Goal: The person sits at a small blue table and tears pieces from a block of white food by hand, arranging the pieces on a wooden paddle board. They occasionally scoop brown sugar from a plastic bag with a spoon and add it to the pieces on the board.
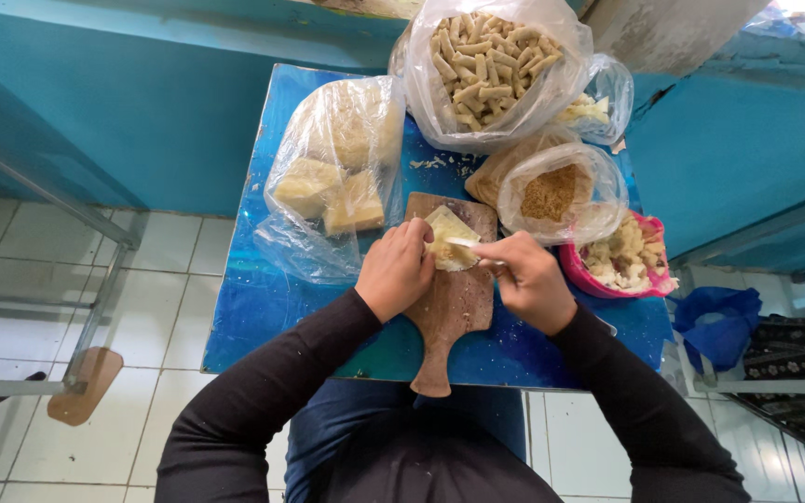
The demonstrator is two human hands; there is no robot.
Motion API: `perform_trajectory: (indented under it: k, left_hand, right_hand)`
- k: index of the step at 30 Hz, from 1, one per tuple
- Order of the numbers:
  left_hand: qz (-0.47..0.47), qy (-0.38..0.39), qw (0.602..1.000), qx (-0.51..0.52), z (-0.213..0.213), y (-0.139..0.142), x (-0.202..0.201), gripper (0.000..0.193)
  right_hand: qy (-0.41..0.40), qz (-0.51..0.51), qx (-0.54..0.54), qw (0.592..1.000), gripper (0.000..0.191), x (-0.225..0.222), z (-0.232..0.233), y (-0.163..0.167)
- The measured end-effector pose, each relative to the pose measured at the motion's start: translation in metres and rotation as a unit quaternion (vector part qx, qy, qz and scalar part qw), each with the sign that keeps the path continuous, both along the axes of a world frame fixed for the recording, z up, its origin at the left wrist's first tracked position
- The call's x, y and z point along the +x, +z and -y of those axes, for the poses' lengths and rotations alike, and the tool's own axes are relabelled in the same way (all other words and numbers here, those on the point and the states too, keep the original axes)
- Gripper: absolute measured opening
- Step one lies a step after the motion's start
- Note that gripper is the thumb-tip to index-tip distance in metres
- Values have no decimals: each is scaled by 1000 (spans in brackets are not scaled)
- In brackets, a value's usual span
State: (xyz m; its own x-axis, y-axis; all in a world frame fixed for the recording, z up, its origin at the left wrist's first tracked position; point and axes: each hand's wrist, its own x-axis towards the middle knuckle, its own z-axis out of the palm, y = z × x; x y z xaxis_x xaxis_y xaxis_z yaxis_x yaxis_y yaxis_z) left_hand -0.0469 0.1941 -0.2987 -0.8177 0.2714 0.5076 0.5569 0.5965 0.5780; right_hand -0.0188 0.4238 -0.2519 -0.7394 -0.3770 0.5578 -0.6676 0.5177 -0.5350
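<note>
While both hands steady it, cutting board's (454,303) handle points toward person.

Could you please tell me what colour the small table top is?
Glossy blue table top, shown best in the head view.

I am wearing long black sleeves, snug to both wrists. My left hand (395,270) and right hand (530,279) are showing bare. Dark blue trousers are covering my lap.

Four plastic bags (337,168), one wooden board (454,298), one pink bowl (607,279), one blue table (263,307).
</note>
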Motion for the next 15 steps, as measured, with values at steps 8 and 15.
perform_trajectory:
  k: [8,15]
  left_hand:
    - [-20,-1,1000,0,1,-2,-2,19]
    - [-26,1,1000,-8,0,-3,-4,18]
  right_hand:
    - [-242,-76,-70,965,8,-22,-51,20]
    - [-303,-99,126,939,13,-76,-88,12]
